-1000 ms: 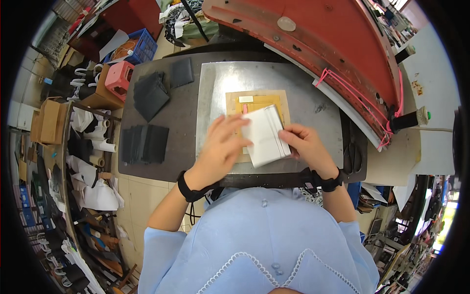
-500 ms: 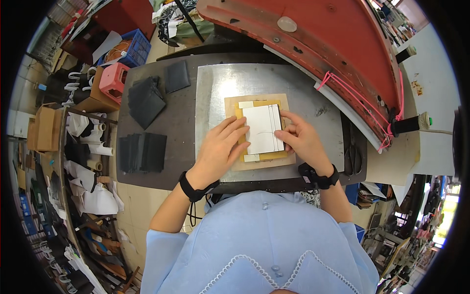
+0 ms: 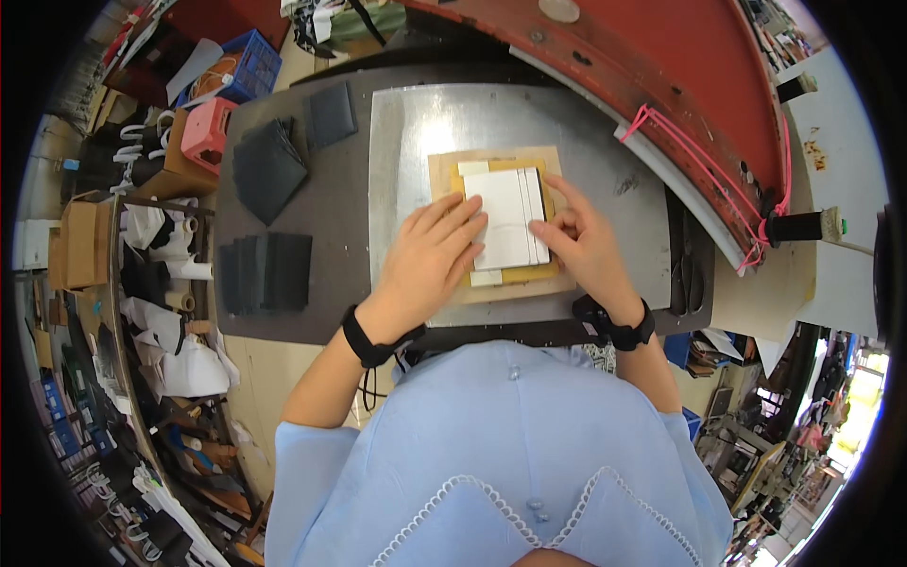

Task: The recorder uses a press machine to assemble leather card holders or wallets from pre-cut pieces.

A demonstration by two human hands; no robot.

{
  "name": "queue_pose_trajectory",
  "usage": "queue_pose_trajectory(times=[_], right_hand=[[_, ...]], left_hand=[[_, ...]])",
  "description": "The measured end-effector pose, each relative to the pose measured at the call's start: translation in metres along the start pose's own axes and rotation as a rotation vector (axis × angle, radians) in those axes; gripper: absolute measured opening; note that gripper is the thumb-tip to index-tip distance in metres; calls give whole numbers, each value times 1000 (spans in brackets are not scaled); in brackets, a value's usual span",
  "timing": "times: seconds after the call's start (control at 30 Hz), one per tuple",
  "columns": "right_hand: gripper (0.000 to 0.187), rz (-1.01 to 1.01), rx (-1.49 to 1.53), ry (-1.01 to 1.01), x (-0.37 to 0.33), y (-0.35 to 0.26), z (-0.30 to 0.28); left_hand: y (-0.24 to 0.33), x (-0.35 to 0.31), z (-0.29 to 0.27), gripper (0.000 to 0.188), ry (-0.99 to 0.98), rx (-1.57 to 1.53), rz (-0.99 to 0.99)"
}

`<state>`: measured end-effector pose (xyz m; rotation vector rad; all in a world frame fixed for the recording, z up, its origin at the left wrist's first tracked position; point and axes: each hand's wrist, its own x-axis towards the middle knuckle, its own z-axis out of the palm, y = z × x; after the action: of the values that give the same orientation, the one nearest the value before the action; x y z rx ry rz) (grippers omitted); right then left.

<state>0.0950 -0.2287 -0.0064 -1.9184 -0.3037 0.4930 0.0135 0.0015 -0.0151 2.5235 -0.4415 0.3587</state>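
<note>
The left hand [image 3: 430, 250] lies flat, fingers stretched out and nearly together, their tips on the left edge of a white rectangular panel [image 3: 505, 215] marked with dark lines near its right side. At the panel's opposite edge, the right hand [image 3: 584, 248] sets its thumb on the lined margin and reaches its index finger toward the upper right corner, the other fingers curled — whether they pinch the edge I cannot tell. The panel sits between the two hands on a yellow board [image 3: 524, 275], whose rim shows above and below it; under that, a larger tan sheet [image 3: 439, 168] reaches out past the yellow on several sides. Around both hands spreads a metal plate [image 3: 614, 217], with a broad stretch of its surface beyond the fingertips and another right of the right hand, up to the slanting edge of a red machine panel [image 3: 661, 76] with pink cord [image 3: 732, 184] at its corner. Left of the left hand, a strip of plate, then of dark tabletop [image 3: 340, 208], leads to an overlapping row of black rectangular pieces [image 3: 267, 274]; farther forward lie a fanned black stack [image 3: 267, 170] and a separate black square [image 3: 331, 113] — all well apart from the fingers.
</note>
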Motion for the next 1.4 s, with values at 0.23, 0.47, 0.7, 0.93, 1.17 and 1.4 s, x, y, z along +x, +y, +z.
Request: queue_pose_trajectory(times=[0.23,0.47,0.7,0.93,1.17,1.4], right_hand=[[51,-31,24,-25,-3,5,2],[48,-62,-62,1,-5,-2,5],[32,-134,-194,-14,-5,-3,4],[32,-281,-362,3,-2,-2,7],[36,-581,-730,112,-1,-5,8],[35,-644,-694,13,-7,1,-2]], left_hand=[[4,-3,-1,35,1,15,0],[8,0,0,37,19,97,8],[8,6,2,46,-36,22,32],[3,11,1,49,-104,89,50],[5,12,-1,53,-120,166,65],[0,9,-4,57,-157,134,53]])
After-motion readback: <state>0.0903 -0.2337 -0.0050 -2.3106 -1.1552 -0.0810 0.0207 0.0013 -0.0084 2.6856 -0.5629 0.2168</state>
